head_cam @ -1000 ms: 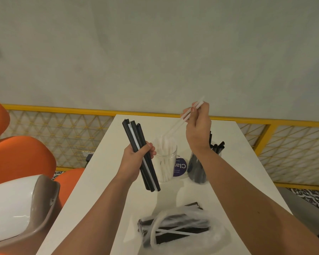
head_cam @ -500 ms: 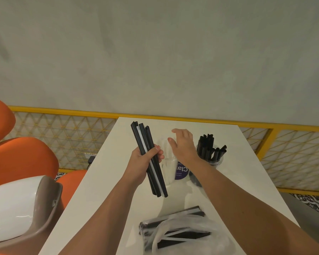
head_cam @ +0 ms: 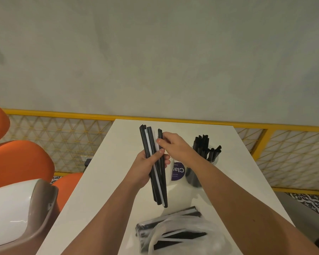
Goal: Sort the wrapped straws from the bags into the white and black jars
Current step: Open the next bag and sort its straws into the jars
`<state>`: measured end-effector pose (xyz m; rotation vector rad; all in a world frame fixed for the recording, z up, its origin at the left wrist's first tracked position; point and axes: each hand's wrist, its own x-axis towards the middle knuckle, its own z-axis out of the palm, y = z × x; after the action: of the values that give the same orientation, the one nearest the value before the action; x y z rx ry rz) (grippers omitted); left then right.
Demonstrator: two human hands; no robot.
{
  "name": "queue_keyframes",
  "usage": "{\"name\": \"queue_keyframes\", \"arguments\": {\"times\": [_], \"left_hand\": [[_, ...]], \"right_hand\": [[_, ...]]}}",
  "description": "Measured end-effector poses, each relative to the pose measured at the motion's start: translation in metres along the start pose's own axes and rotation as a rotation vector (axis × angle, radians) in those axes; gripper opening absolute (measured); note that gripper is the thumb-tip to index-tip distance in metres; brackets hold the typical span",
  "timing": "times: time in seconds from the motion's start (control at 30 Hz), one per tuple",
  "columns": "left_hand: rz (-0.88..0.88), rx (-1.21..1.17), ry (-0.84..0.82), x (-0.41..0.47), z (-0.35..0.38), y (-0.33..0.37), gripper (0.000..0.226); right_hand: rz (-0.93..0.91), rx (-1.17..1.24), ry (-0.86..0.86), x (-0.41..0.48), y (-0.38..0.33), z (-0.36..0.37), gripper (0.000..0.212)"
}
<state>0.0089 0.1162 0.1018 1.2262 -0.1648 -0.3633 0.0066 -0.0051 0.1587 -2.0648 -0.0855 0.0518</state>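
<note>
The fingers (head_cam: 161,152) of the left hand (head_cam: 145,167) are wrapped round a bundle of wrapped straws (head_cam: 155,168), mostly black with a white one among them, held upright and a little tilted above the middle of the worktop (head_cam: 103,181). The fingers (head_cam: 159,141) of the right hand (head_cam: 175,147) pinch near the top of the bundle, on the straws at its right side, where a white straw lies against a black one; which of the two is gripped cannot be told.

The white worktop runs away to a far edge against a yellow-framed mesh railing (head_cam: 63,137) and a grey wall (head_cam: 155,52). Orange chairs (head_cam: 20,162) stand off its left edge, with a white and brown seat (head_cam: 17,214) nearer.

At the near edge lies a clear plastic bag (head_cam: 173,234) holding more black and white straws. Toward the far right of the worktop stands the black jar (head_cam: 195,177), a clear jar packed with black straws that stick out of its mouth. Just left of it, behind the held bundle and the right wrist, is the white jar (head_cam: 177,171), mostly hidden, showing a purple label.
</note>
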Motion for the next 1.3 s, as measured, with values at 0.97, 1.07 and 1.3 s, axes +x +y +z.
{"name": "queue_keyframes", "arguments": {"times": [0.97,1.07,1.3], "left_hand": [[0.022,0.472,-0.107,0.009,0.021,-0.003,0.013],[0.011,0.538,-0.175,0.012,0.022,-0.002,0.013],[-0.041,0.499,-0.060,0.018,0.007,-0.004,0.017]], "right_hand": [[-0.056,-0.005,0.319,0.010,-0.016,-0.053,0.025],[-0.021,0.314,0.396,0.010,-0.021,-0.075,0.020],[-0.113,0.645,0.771,0.001,-0.021,-0.128,0.012]]}}
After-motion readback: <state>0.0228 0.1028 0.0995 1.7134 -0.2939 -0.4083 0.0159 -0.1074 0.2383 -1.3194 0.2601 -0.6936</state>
